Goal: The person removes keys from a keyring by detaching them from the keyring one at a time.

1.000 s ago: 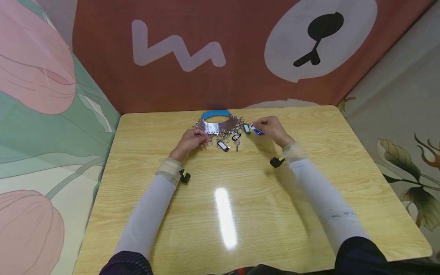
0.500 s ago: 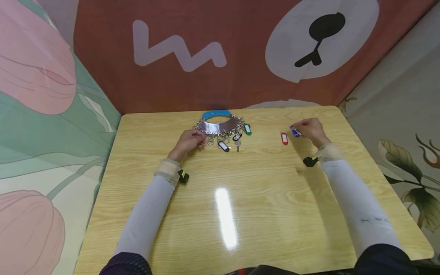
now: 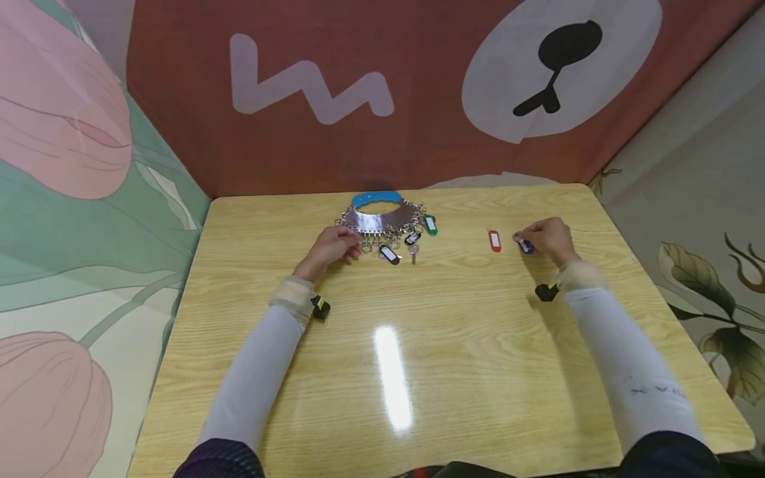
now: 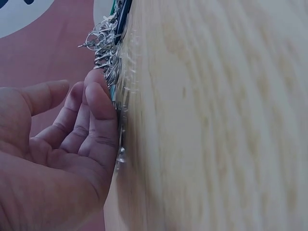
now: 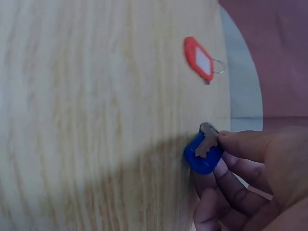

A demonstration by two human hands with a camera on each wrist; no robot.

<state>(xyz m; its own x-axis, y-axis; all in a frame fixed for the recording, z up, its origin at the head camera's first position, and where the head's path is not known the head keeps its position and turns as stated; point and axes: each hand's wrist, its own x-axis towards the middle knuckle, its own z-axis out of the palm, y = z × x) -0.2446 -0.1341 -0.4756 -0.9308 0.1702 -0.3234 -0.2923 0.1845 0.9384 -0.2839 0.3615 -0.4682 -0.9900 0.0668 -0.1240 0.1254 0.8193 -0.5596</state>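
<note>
My right hand [image 3: 551,240] pinches a blue key tag [image 5: 192,156] with a silver key [image 5: 207,141] lying over it, just above the table on the right. My left hand [image 3: 329,251] rests by the front left of a curved metal plate [image 3: 382,222] with a blue band [image 3: 375,197] and many small rings. In the left wrist view its thumb stands apart from loosely bent fingers, close to the rings [image 4: 102,41], with nothing seen between them. A red key tag [image 3: 495,241] lies left of my right hand.
Along the plate's rings are a green key tag [image 3: 430,224], a black key tag [image 3: 389,255], a smaller dark tag [image 3: 412,237] and a key [image 3: 414,255]. The wooden table [image 3: 466,372] meets a brown patterned wall [image 3: 418,146] at the back.
My right hand has moved right with the blue key tag, away from the plate, then slightly towards me and lower. The red key tag came into view. My left hand has barely moved.
</note>
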